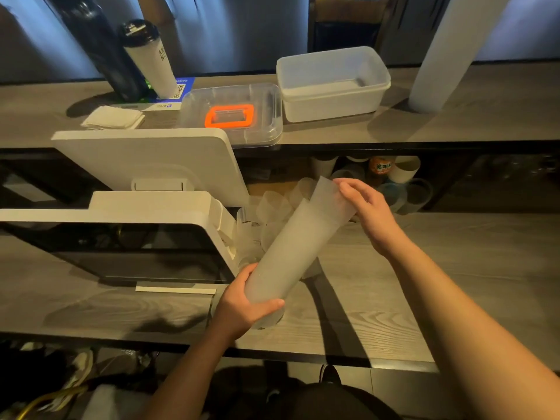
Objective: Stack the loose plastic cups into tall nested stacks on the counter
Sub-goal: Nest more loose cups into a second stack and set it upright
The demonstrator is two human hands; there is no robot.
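A long nested stack of frosted plastic cups point(291, 250) lies tilted over the wooden counter point(378, 298), its base toward me and its open end pointing away to the right. My left hand point(242, 304) grips the stack near its base. My right hand point(366, 207) holds the top cup point(330, 198) at the far end of the stack. Several loose frosted cups point(272, 207) lie in a heap behind the stack, next to the white machine.
A white point-of-sale terminal point(145, 183) fills the left of the counter. On the upper shelf stand a white tub point(333, 83), a clear lid with an orange handle point(230, 116), a tumbler point(148, 59) and napkins point(113, 118). More cups point(406, 168) lie under the shelf.
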